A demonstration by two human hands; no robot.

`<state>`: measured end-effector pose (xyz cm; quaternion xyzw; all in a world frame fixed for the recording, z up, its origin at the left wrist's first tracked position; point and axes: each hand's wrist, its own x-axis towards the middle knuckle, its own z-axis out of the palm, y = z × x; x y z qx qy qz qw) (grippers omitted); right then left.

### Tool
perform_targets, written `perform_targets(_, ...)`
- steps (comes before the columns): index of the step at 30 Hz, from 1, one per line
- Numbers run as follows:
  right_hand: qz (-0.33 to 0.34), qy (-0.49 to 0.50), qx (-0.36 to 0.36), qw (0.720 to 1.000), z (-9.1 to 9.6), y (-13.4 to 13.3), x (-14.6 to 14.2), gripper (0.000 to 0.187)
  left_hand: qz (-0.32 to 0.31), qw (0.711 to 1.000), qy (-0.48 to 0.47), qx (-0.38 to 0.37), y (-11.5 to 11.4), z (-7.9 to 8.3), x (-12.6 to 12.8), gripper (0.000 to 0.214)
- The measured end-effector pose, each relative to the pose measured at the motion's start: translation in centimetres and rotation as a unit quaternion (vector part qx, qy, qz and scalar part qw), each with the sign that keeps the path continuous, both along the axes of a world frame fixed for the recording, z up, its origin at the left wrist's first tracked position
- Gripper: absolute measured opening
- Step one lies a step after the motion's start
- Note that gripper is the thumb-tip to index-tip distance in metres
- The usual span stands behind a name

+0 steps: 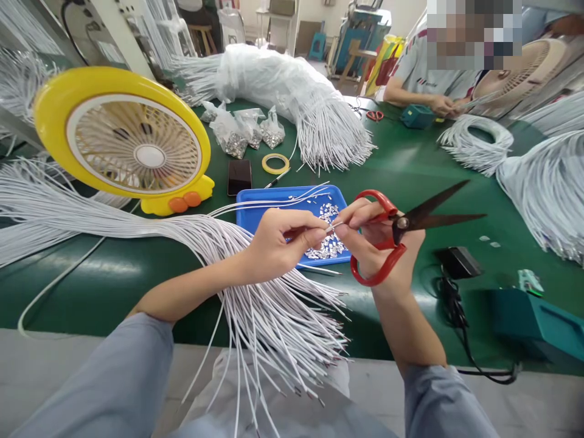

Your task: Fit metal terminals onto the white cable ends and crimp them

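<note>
My left hand is closed, pinching a thin white cable near its end, above the blue tray. Against it, the thumb and forefinger of my right hand pinch the same cable end. Red-handled scissors hang on my right hand, their blades spread apart and pointing right. Small silvery metal pieces lie scattered in the tray. Under my left forearm a thick bundle of white cables runs across and fans out over the table's front edge. What exactly sits between the fingertips is too small to make out.
A yellow fan stands left. Behind the tray are a phone, a tape roll and bags of metal pieces. Beyond lies a wrapped cable bundle. To the right are a black adapter and a teal device. A co-worker sits opposite.
</note>
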<state>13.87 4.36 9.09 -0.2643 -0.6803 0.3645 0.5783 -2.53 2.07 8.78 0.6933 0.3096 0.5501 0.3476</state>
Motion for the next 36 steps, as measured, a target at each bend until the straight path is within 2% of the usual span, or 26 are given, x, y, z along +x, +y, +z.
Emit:
perform_targets(3, 0.014, -0.003, 0.007, 1.0, 0.0, 0.2, 0.1, 0.018, -0.04, 0.998, -0.014, -0.053, 0.4, 0.1, -0.2, 0.017)
perform_targets(9, 0.029, -0.024, 0.04, 0.998, 0.0, 0.8, 0.3, 0.018, -0.175, 0.972, -0.041, -0.15, 1.3, 0.1, -0.7, 0.024)
perform_targets(11, -0.005, -0.015, 0.021, 1.0, 0.0, 0.7, 0.2, 0.015, -0.159, 0.972, -0.049, -0.165, 1.4, 0.2, -0.6, 0.02)
perform_targets(15, -0.084, -0.023, 0.013, 0.996, 0.3, 0.1, 0.0, 0.006, -0.078, 0.982, -0.067, -0.157, 1.3, 0.4, -0.4, 0.018)
perform_targets(21, -0.041, -0.032, -0.004, 0.999, 0.3, -0.5, -0.1, 0.001, -0.004, 0.995, -0.05, -0.083, 1.1, 0.0, -0.1, 0.017)
perform_targets(26, -0.044, -0.02, -0.023, 0.999, 0.1, -0.4, 0.0, 0.013, 0.017, 0.998, -0.028, -0.062, 1.1, -0.3, 0.0, 0.019)
perform_targets(29, -0.039, -0.024, -0.024, 0.999, 0.1, -0.1, 0.2, 0.015, -0.017, 0.995, -0.054, -0.086, 1.4, -0.2, -0.1, 0.023)
perform_targets(33, -0.006, -0.023, -0.042, 0.999, 0.0, 0.3, 0.5, 0.017, -0.126, 0.979, -0.075, -0.142, 1.9, -0.3, -0.5, 0.023)
perform_targets(36, 0.001, -0.028, -0.05, 0.998, -0.1, 0.7, 0.4, 0.017, -0.146, 0.973, -0.087, -0.155, 2.1, -0.5, -0.5, 0.022)
